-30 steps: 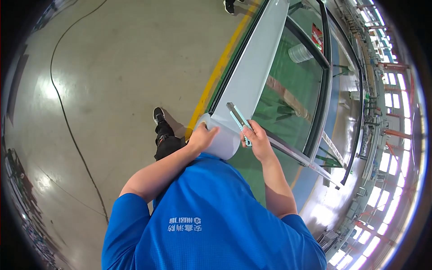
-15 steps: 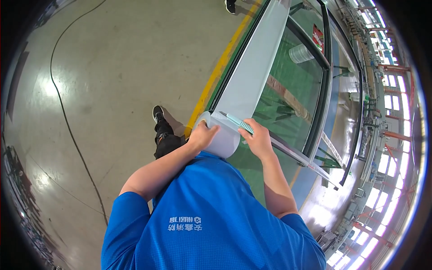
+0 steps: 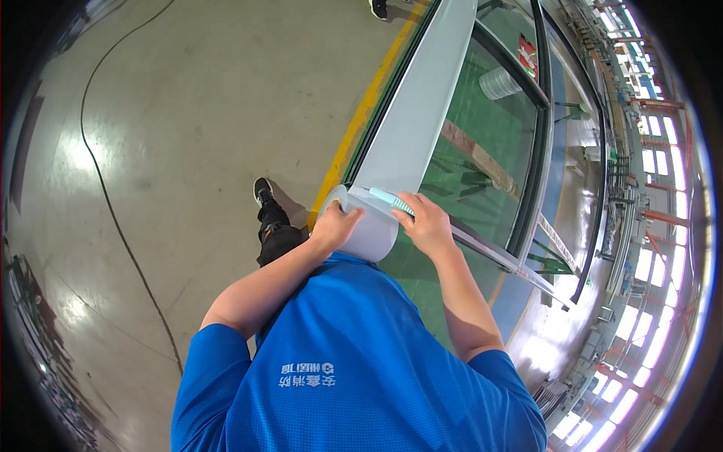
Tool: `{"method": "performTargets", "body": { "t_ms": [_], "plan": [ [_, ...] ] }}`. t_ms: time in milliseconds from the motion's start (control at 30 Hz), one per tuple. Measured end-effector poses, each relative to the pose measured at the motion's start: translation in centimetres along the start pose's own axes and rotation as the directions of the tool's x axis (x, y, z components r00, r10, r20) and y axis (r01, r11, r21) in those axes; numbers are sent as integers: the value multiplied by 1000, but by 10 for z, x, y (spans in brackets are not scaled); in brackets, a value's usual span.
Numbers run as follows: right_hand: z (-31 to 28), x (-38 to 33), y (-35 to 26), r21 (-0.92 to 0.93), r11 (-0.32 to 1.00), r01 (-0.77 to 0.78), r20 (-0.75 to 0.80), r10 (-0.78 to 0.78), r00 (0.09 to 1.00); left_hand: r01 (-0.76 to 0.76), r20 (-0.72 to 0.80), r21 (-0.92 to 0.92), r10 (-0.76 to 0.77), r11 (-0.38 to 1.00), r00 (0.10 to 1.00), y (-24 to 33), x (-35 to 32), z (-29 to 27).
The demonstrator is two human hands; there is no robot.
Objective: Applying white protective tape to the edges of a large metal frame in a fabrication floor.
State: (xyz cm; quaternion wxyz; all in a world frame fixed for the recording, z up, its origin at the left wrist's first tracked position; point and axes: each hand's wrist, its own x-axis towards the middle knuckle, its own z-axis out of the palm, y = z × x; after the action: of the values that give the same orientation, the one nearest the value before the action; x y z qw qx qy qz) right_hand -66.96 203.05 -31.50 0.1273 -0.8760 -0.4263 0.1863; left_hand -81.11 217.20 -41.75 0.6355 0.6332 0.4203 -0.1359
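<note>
A wide roll of whitish protective film (image 3: 374,232) rests at the near end of a window frame, against my front. My left hand (image 3: 337,227) grips its left end, thumb on top and the other fingers mostly hidden. From the roll, a flat strip of film (image 3: 410,124) runs away along the frame's left member. In my right hand (image 3: 429,228) is a light-blue utility knife (image 3: 389,199), its front end pointing left across the film beside the roll. I cannot make out the blade clearly.
The large dark window frame (image 3: 543,151) extends away to the right. Seen through it are a white bucket (image 3: 499,84), a red packet (image 3: 527,56) and a wrapped bar (image 3: 482,160). A yellow floor line (image 3: 365,117) borders the left side. A black cable (image 3: 105,194) crosses the floor; another person's shoe (image 3: 378,9) shows far ahead.
The knife has shifted slightly left over the film, and my right hand has moved a little with it. My left hand keeps its grip on the roll.
</note>
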Motion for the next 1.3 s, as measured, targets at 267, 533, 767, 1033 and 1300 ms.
{"method": "performTargets", "body": {
  "t_ms": [267, 533, 767, 1033, 1300],
  "plan": [
    [-19, -29, 38, -76, 993, -91, 27, 93, 995, 21, 14, 28, -21, 999, 1000, -1, 6, 2],
    [-48, -87, 97, -90, 972, -218, -37, 215, 976, -43, -32, -35, 42, 998, 999, -28, 22, 9],
    [10, -27, 59, 903, 412, -117, -38, 351, 936, -98, 8, 60, 97, 993, 995, -25, 15, 1],
    [49, 19, 48, 959, 266, -99, -4, 361, 933, -196, 45, -47, 198, 980, 979, -43, -16, -44],
    [54, 35, 23, 872, 472, -130, -31, 319, 947, -87, -375, -504, -127, 859, 918, -92, -30, -139]
  ]
}}
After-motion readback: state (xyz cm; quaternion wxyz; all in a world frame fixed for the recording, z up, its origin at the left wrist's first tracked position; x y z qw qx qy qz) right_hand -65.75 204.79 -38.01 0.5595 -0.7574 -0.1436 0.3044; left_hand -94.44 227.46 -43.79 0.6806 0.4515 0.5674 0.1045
